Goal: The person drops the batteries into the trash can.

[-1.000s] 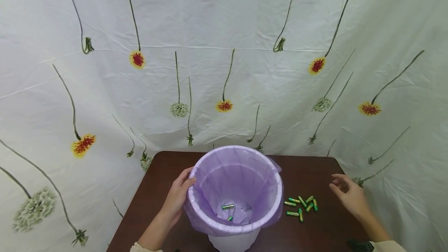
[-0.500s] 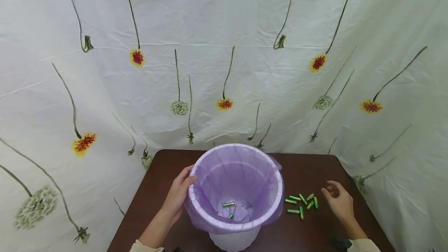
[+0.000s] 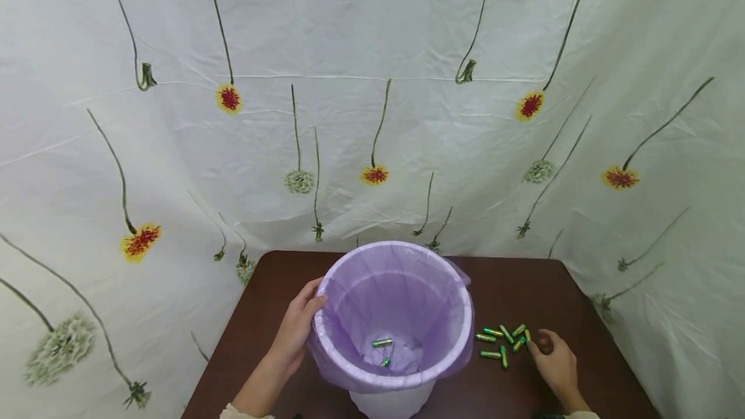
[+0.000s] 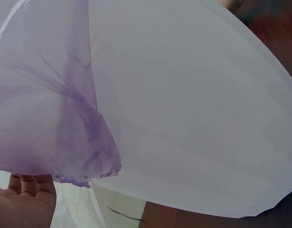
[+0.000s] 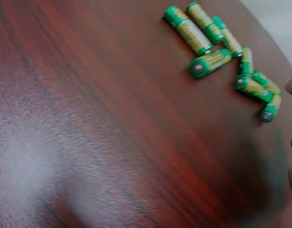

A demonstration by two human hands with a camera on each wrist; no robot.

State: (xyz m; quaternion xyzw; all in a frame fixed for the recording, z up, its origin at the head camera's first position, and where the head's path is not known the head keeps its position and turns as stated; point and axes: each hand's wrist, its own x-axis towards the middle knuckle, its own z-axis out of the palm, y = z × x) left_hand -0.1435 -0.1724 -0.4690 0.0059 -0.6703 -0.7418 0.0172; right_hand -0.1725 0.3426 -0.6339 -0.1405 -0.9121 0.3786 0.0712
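Note:
A white bin (image 3: 391,401) lined with a purple plastic bag (image 3: 401,296) stands on the table. My left hand (image 3: 293,328) grips its rim on the left side, thumb over the edge; in the left wrist view the bag's loose hem (image 4: 89,156) hangs beside that hand. Two green-and-gold batteries, one (image 3: 382,343) behind the other (image 3: 385,362), lie at the bottom of the bag. Right of the bin, several more batteries (image 3: 487,337) are scattered in a loose cluster. My right hand (image 3: 555,362) is at the cluster's right edge, thumb and forefinger apart beside the outermost battery (image 3: 528,335).
The dark brown wooden table (image 3: 495,283) has rounded far corners. A white curtain (image 3: 349,37) printed with flowers hangs behind it and down both sides. The tall bin takes up the middle of the table.
My right hand has come left and nearer, from beyond the table's right side down to the batteries. The left hand keeps its grip on the bin's rim, and the bin stays put.

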